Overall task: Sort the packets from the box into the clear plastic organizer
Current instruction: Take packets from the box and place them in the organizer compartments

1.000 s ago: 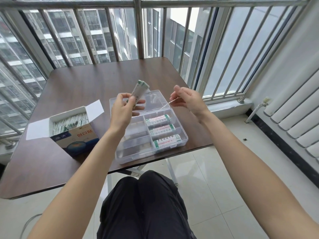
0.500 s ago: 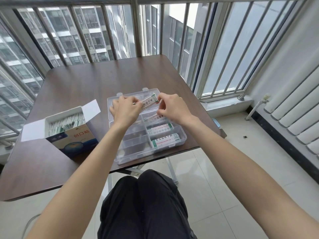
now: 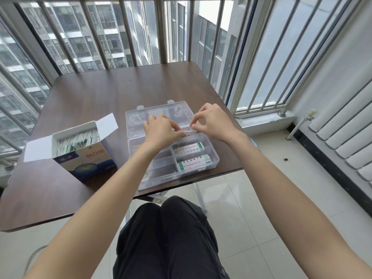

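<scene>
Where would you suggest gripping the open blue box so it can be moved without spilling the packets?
Probably by the two long side walls of the blue box, coming from above near the person's side. It stands upright with its flaps open and packets standing inside, so a low grip on the walls keeps it level.

left hand (image 3: pixel 161 130): mid-frame, palm down, fingers curled, tips pinching toward the right | right hand (image 3: pixel 213 122): just right of it, thumb and forefinger pinched together, other fingers arched | forearms: both bare, reaching up from the lower corners, converging at centre | legs: dark trousers, bottom centre
</scene>
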Action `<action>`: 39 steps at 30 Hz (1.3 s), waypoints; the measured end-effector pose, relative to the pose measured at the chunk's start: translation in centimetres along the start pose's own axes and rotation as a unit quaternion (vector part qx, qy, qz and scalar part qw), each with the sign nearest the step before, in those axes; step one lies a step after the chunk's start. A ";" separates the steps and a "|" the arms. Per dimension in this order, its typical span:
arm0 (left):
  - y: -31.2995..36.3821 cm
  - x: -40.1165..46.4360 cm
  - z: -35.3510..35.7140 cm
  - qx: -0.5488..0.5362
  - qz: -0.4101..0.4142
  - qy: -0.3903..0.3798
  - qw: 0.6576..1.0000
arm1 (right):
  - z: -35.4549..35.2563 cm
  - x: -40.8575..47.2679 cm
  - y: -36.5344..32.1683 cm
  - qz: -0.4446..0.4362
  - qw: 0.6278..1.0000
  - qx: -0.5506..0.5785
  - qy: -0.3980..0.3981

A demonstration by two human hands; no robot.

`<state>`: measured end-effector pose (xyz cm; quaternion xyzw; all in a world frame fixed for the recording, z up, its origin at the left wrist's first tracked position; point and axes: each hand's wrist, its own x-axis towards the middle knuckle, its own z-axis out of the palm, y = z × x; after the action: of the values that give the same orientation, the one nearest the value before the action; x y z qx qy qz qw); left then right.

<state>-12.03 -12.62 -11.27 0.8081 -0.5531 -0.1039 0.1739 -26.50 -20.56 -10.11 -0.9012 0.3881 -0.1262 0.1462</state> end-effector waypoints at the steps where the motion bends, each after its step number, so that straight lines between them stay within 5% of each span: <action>1: -0.1 -0.1 0.0 0.013 0.011 0.015 1.000 | 0.1 0.2 0.0 0.002 1.000 -0.007 -0.015; 6: -1.2 -0.5 -0.2 0.076 0.077 0.087 0.990 | 0.3 1.1 -0.7 -0.012 0.997 -0.030 -0.074; 19: -2.0 -0.1 -0.8 0.118 0.110 0.017 0.987 | -0.6 1.8 -1.1 -0.002 0.981 -0.058 -0.186; 27: -2.2 -0.8 -1.4 0.099 0.145 -0.040 0.984 | 0.1 0.5 -1.7 -0.024 0.989 -0.085 -0.117; 39: -2.4 -2.0 -1.7 0.135 0.146 0.009 0.980 | 0.4 -1.2 -2.7 0.050 0.992 -0.112 -0.031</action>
<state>-10.08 -9.69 -10.66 0.7356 -0.6724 0.0054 0.0818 -25.36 -17.87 -9.59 -0.8949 0.4393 -0.0468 0.0628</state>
